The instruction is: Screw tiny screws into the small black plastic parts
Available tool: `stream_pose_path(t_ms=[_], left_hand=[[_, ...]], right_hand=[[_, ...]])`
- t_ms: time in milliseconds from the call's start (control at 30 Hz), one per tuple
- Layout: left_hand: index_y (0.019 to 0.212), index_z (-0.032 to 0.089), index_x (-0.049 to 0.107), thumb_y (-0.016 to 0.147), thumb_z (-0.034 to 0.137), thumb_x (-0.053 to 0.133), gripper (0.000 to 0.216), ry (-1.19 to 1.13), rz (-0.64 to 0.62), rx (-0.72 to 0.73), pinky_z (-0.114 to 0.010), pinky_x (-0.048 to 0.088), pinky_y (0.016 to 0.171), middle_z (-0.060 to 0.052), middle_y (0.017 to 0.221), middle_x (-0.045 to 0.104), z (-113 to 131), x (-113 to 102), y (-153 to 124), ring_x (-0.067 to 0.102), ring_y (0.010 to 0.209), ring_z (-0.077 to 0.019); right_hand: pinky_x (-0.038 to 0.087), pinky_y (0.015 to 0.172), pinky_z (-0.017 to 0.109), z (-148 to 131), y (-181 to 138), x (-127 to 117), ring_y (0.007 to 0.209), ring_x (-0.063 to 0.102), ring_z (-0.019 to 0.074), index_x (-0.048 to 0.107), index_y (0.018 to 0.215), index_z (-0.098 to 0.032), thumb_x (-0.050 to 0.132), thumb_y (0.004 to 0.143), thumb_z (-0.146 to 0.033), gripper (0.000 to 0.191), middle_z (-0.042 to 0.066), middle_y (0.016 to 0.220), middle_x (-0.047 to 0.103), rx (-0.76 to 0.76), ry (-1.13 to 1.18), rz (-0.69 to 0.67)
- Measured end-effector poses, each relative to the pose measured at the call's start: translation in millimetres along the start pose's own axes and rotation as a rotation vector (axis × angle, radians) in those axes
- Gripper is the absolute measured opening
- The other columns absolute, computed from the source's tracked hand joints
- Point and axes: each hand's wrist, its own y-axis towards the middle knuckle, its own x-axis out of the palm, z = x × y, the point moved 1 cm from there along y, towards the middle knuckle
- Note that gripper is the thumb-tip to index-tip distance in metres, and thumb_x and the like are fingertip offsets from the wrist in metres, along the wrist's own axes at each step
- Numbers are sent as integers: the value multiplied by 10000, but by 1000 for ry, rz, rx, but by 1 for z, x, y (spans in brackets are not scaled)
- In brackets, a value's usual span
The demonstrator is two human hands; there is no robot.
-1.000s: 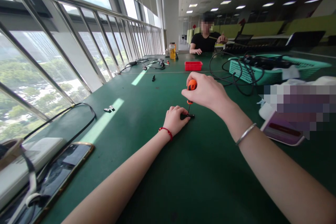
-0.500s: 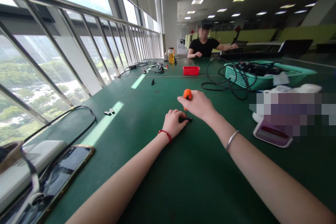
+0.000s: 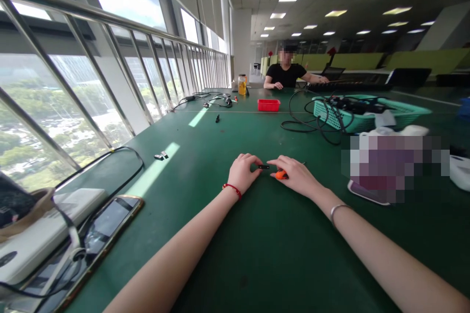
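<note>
Between thumb and fingers, my left hand [image 3: 244, 170] pinches a small black part [image 3: 263, 167] just above the green table [image 3: 235, 234]. My right hand [image 3: 293, 173] is curled round a screwdriver with an orange handle [image 3: 281, 174]. The screwdriver lies tilted under the palm, and a bit of its dark shaft [image 3: 304, 163] shows beyond the knuckles. The right index finger and thumb are apart, close to the right end of the black part. Whether they touch it I cannot tell.
Far off stand a red tray [image 3: 268, 105] and a jar [image 3: 242, 85]. Right: a teal basket [image 3: 328, 112] with black cables. Left: small metal pieces [image 3: 161, 155], a phone [image 3: 113, 225] and a white power bank-like box [image 3: 55, 232]. A person [image 3: 286, 74] sits at the far end.
My right hand has lowered and moved right, off the black part. The screwdriver has gone from upright on the part to lying tilted in the palm. My left hand still holds the part.
</note>
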Motion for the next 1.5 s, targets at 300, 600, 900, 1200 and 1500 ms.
stream_pose_path(t_ms=[300, 600, 900, 1200, 1500], left_hand=[[824, 214, 647, 761, 176, 588, 94, 109, -1, 95, -326, 458, 811, -21, 871, 656, 4, -5, -7, 547, 885, -193], [842, 207, 652, 816, 276, 582, 101, 142, 73, 184, -305, 437, 781, -10, 853, 684, 9, -2, -3, 567, 841, -170], [854, 231, 702, 822, 264, 597, 114, 93, 96, 180, -310, 461, 829, -2, 884, 724, 8, -2, -5, 601, 896, -169], [818, 231, 708, 758, 228, 656, 80, -82, 43, 80, -289, 499, 804, 13, 841, 720, 3, 1, -1, 607, 861, -162], [884, 219, 709, 813, 225, 584, 144, -22, 1, 139, -309, 490, 831, -9, 892, 724, 5, 1, -1, 597, 916, -173]], right_hand=[[476, 703, 307, -9, 3, -6, 806, 618, 192, 652, 1019, -184, 510, 850, -179, 220, 61, 923, 663, -99, -61, 88], [461, 690, 282, -12, 4, -11, 819, 610, 186, 599, 997, -145, 487, 836, -126, 198, 66, 930, 648, -130, -53, 122], [454, 695, 272, -11, 4, -9, 821, 620, 169, 588, 954, -179, 487, 806, -97, 197, 34, 915, 673, -86, 32, 137], [478, 710, 307, -12, 4, -11, 817, 614, 191, 625, 958, -172, 464, 819, -84, 230, 64, 910, 678, -128, -23, 103], [481, 724, 294, -8, 2, -10, 830, 621, 181, 614, 974, -174, 488, 802, -91, 229, 49, 929, 676, -79, 1, 67]])
